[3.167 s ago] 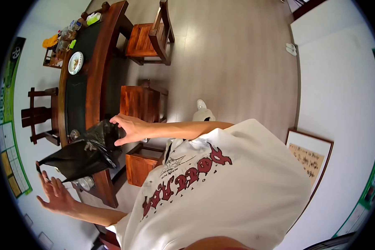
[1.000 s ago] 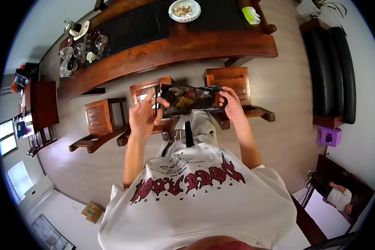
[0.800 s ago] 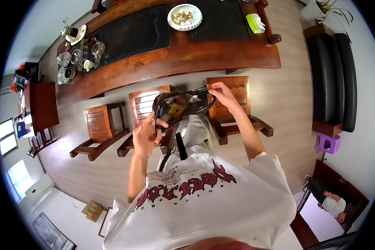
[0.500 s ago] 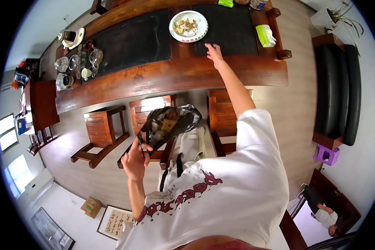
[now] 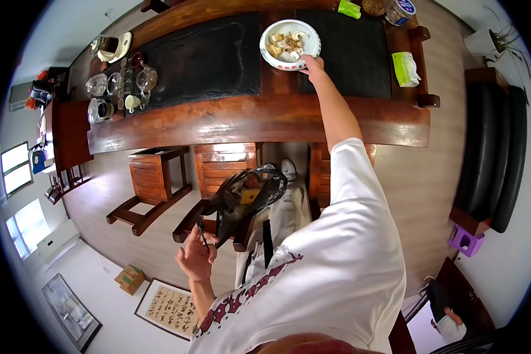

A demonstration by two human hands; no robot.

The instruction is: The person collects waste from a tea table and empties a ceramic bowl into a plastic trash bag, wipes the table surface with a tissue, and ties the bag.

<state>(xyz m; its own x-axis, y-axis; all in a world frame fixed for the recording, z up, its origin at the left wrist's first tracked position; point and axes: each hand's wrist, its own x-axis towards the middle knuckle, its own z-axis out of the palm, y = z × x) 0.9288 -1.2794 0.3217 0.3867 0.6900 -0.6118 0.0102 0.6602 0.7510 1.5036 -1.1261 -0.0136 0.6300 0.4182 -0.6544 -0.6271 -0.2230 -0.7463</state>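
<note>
A black plastic bag [image 5: 242, 197] hangs open in front of my legs, with a yellow item and other mixed contents inside. My left hand [image 5: 197, 255] has its fingers closed on the bag's handle at its lower left. My right hand [image 5: 314, 66] reaches over the table and grips the near right rim of a white bowl [image 5: 289, 29]. Pale scraps and crumpled bits lie in the bowl, which stands on the wooden table [image 5: 230, 121].
Glass teaware [image 5: 115, 84] is at the table's left, tissues [image 5: 405, 69] and jars [image 5: 399, 12] at its right. Wooden chairs [image 5: 150, 180] line the near side. A black sofa [image 5: 492, 156] and purple stool [image 5: 466, 240] are right. A person [image 5: 448, 318] is at lower right.
My right hand has let go of the bag, reached forward to the bowl and taken its rim. The bag now hangs from my left hand alone. The view has moved closer to the table.
</note>
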